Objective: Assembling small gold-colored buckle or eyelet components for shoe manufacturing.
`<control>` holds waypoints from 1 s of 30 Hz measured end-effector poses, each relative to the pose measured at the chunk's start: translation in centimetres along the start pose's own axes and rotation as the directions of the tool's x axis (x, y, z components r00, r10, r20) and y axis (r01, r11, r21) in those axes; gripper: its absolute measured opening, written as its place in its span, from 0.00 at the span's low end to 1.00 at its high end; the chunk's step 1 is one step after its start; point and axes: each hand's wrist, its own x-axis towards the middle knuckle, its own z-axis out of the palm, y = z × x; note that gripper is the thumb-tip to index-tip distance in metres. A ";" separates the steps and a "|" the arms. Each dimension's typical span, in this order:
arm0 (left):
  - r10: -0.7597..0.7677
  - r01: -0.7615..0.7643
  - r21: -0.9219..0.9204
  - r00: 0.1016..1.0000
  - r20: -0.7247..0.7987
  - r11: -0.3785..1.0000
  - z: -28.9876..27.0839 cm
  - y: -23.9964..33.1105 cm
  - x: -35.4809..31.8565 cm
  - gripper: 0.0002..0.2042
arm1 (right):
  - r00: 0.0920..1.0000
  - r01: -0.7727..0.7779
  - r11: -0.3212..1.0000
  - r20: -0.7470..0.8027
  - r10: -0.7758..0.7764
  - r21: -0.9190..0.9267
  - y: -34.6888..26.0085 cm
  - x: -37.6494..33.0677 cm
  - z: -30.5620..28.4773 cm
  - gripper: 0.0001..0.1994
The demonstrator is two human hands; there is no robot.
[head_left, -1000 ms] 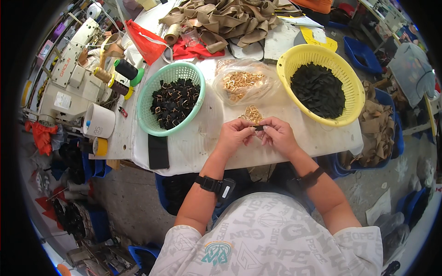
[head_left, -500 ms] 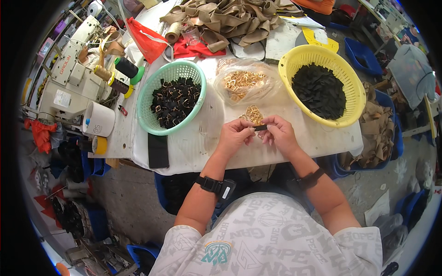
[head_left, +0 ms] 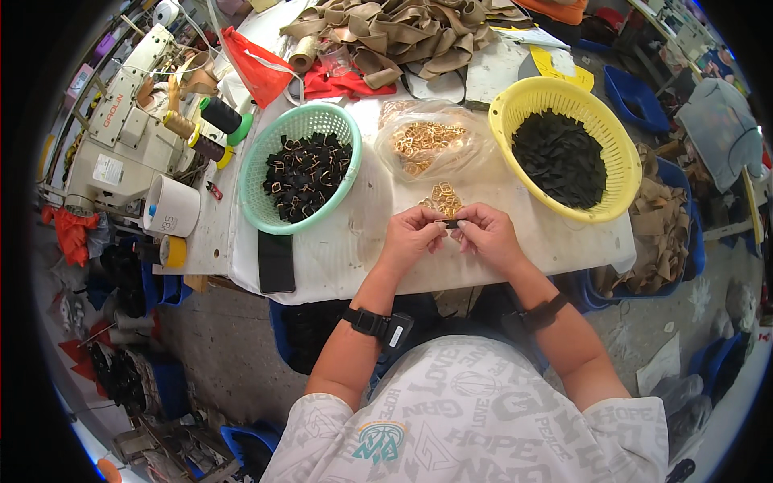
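Note:
Pinched between both hands is a short black strip (head_left: pixel 452 224), held level over the table's near part. My left hand (head_left: pixel 413 234) has its thumb and fingers closed on one end, and my right hand (head_left: pixel 488 235) is closed on the other. Any ring on the strip is hidden by the fingertips. Just beyond the fingers lies a small heap of gold metal rings (head_left: pixel 443 196). More gold rings fill an open clear plastic bag (head_left: pixel 435 145) behind it. Left of it, a mint-green basket (head_left: pixel 250 181) contains black strips with gold rings; on the right, a yellow basket (head_left: pixel 624 173) contains plain black strips.
A black phone (head_left: pixel 276 263) lies at the table's near left edge. Further left stand a sewing machine (head_left: pixel 121 129), thread spools (head_left: pixel 220 116) and a white cup-like container (head_left: pixel 172 208). Brown fabric pieces (head_left: pixel 403 36) are heaped at the back. A blue crate (head_left: pixel 684 201) sits at the right.
My hands have drawn closer together on the black strip, so less of it shows between the fingertips. The baskets and bag stay in place.

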 end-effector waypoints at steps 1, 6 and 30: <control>0.001 -0.001 0.002 1.000 0.002 1.000 0.0 0.0 0.0 0.04 | 1.000 0.005 1.000 0.000 -0.005 0.019 0.1 0.0 0.0 0.06; 0.007 -0.007 0.014 1.000 0.009 1.000 -0.1 -0.2 0.1 0.04 | 1.000 0.006 0.999 0.002 -0.006 0.040 0.4 0.1 0.0 0.06; 0.018 -0.021 0.069 0.999 0.036 0.997 0.2 0.0 -0.1 0.05 | 0.999 0.047 0.999 0.016 -0.047 -0.006 0.7 0.2 0.0 0.05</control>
